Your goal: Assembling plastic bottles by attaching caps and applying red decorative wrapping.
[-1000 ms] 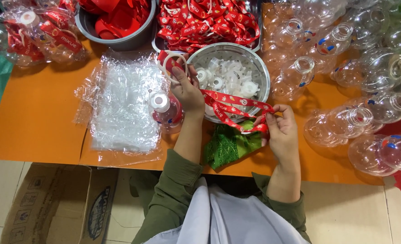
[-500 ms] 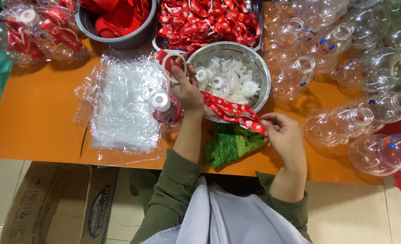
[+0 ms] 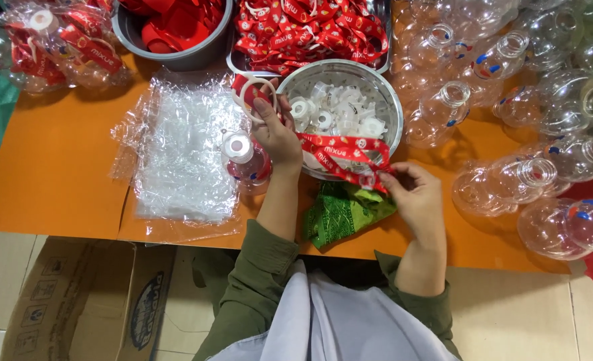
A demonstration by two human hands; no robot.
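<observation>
My left hand (image 3: 276,134) pinches a white plastic ring (image 3: 253,100) joined to a red printed strap (image 3: 340,152), just left of a steel bowl. My right hand (image 3: 417,197) grips the strap's other end, where a small clear clip sits, so the strap stretches between both hands over the bowl's near rim. A clear bottle with a white cap (image 3: 243,159) lies on the orange table (image 3: 55,174) below my left hand. A green cloth (image 3: 340,212) lies under the strap.
The steel bowl (image 3: 383,87) holds several white caps. A tray of red straps (image 3: 310,30) and a grey bucket (image 3: 182,57) stand behind. Clear bags (image 3: 182,157) lie at left, bagged bottles (image 3: 55,43) far left, empty clear bottles (image 3: 544,127) at right. A cardboard box (image 3: 82,301) sits on the floor.
The right hand has moved up and left along the strap toward the bowl, gathering its end. The left hand with the ring has stayed nearly still.
</observation>
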